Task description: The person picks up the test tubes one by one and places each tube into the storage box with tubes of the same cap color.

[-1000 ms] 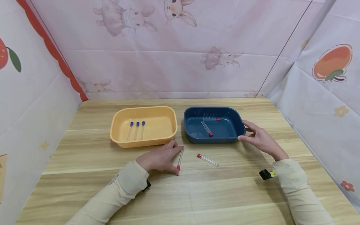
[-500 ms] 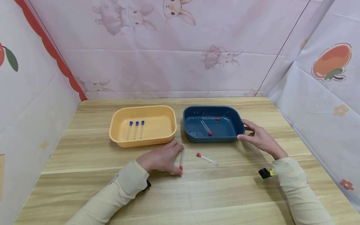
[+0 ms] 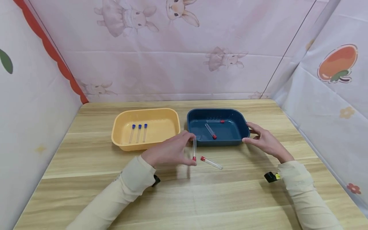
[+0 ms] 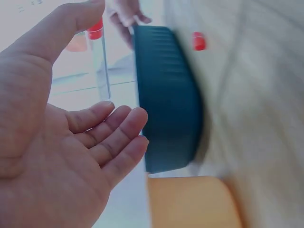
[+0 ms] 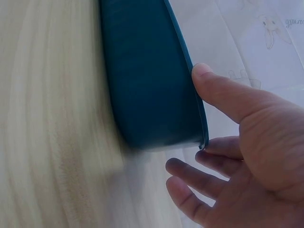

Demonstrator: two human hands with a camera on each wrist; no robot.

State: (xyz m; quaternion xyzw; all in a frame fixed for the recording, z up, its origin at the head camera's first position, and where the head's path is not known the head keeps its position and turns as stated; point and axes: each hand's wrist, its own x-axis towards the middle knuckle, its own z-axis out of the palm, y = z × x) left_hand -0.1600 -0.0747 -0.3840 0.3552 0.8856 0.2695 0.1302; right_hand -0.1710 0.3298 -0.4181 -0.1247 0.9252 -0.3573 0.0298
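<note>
My left hand (image 3: 172, 150) pinches a red-capped test tube (image 3: 194, 148) lengthwise, thumb at the cap and a fingertip at the glass end. It is lifted off the table, just before the near left corner of the dark blue bin (image 3: 221, 143). In the left wrist view the tube (image 4: 100, 61) hangs from the thumb above the other fingers. My right hand (image 3: 265, 142) holds the blue bin's near right corner, thumb on the front and fingers at the side. Two red-capped tubes (image 3: 210, 131) lie inside that bin. Another red-capped tube (image 3: 211, 163) lies on the table before it.
Left of the blue bin stands a yellow bin (image 3: 161, 144) with three blue-capped tubes (image 3: 139, 133) lying side by side in it. Both bins rest on the wood-grain table (image 3: 201, 198). Patterned cloth walls (image 3: 178, 76) enclose the back and both sides.
My left hand has raised the red-capped test tube off the table and moved it forward and right, toward the blue bin. The right hand has stayed at the bin's corner.
</note>
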